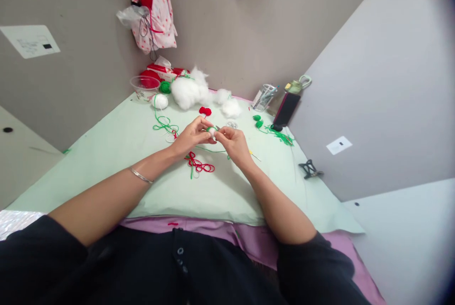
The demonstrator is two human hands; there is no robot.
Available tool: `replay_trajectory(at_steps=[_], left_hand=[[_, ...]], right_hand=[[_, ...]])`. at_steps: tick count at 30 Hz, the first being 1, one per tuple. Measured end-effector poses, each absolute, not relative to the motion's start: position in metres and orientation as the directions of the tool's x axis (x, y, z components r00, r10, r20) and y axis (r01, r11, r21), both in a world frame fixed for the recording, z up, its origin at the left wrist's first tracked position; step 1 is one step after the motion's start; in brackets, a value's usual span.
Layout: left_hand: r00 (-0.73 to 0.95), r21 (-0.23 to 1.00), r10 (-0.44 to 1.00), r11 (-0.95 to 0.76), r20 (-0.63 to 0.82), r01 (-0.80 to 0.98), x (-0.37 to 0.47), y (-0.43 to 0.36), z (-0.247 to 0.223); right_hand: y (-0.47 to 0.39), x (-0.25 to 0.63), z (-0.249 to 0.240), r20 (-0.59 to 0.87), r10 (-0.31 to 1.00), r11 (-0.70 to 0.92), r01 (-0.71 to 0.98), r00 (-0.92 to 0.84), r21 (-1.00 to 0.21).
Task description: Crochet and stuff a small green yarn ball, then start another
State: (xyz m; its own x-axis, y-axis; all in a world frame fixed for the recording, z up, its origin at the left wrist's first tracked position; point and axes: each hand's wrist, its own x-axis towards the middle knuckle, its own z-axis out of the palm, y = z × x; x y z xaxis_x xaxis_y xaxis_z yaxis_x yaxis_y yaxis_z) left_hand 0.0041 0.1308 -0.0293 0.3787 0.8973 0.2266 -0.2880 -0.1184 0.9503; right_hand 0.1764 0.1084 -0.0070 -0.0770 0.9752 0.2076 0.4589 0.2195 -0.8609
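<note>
Between my two hands is a small green and white crocheted piece (212, 131). My left hand (195, 135) has its fingers wrapped round the left side of it. My right hand (232, 143) pinches at its right side, and a thin dark tip shows by the fingers; I cannot make out what it belongs to. A green strand (211, 150) runs under the hands. Tangled red yarn (202, 166) lies just below them on the pale green cloth (199, 196). A small red piece (205, 111) rests beyond my fingers.
White stuffing (186, 92), a white yarn ball (159, 101) and a clear tub (145, 90) stand at the back left. To the right are a clear cup (263, 98), a propped phone (286, 109), green yarn scraps (282, 136) and a black clip (310, 169).
</note>
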Motion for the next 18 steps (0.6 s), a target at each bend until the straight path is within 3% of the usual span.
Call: replay_trajectory(at_steps=[8,18], left_hand=[[0.392,0.954,0.902,-0.065,0.181,-0.291,0.006,0.131,-0.029],[0.259,0.974,0.957,-0.073,0.128,-0.213,0.015,0.132,-0.028]], right_hand=[[0.108,0.177,-0.005,0.206,0.976,0.217,0.475,-0.077,-0.853],[0.102,0.17,-0.005,0.207,0.968,0.249,0.539,-0.14,-0.805]])
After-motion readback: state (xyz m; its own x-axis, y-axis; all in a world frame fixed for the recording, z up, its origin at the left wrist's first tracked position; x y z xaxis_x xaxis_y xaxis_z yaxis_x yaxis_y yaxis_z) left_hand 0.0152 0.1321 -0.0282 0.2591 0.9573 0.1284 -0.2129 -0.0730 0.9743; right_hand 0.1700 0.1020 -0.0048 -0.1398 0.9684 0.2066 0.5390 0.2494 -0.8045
